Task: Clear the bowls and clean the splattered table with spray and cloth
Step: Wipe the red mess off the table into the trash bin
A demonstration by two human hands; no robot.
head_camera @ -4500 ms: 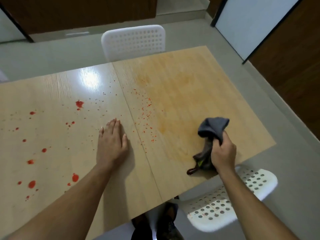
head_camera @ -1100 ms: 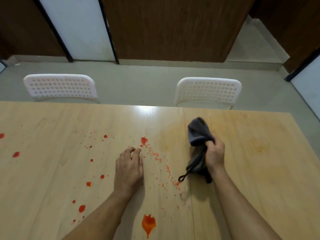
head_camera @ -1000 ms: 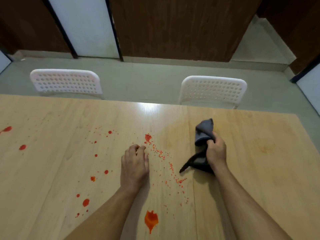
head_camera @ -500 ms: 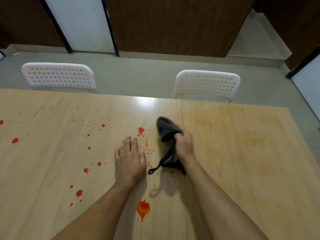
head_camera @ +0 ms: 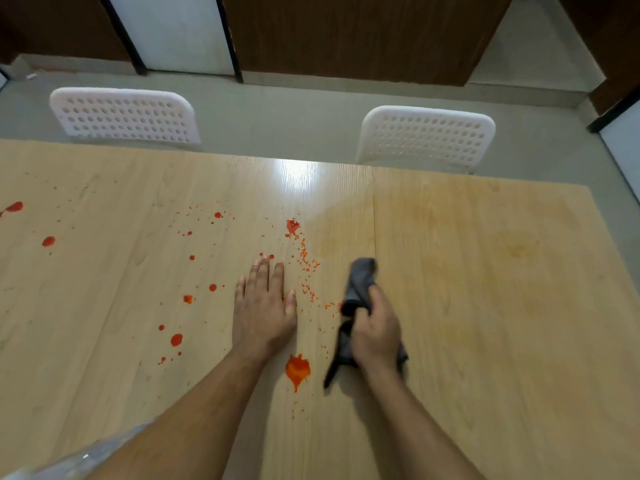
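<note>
My right hand [head_camera: 375,329] is clenched around a dark grey cloth [head_camera: 360,282], fingers curled over its middle so that one bunched end sticks up past my knuckles toward the far side and the other end trails out below my wrist onto the table [head_camera: 485,306]. The cloth is blurred, and its lower part looks pressed against the wood just right of the seam [head_camera: 374,220] that runs from near to far between the two tabletop panels. My left hand [head_camera: 265,306] lies flat on the table, palm down, fingers straight and close together, holding nothing.

A large red blot [head_camera: 297,370] sits between my two wrists, near my left forearm and just left of the cloth's trailing end. A trail of fine red specks [head_camera: 306,268] runs between my hands, from a bigger red spot [head_camera: 293,226] farther out down toward the cloth. More red drops [head_camera: 176,339] are scattered to the left of my left hand, with two further ones [head_camera: 48,241] well apart at the far left edge of view. The right panel shows only a faint orange tinge.

Two white perforated chairs stand at the far side of the table, one on the left [head_camera: 124,116] and one on the right [head_camera: 427,136].
</note>
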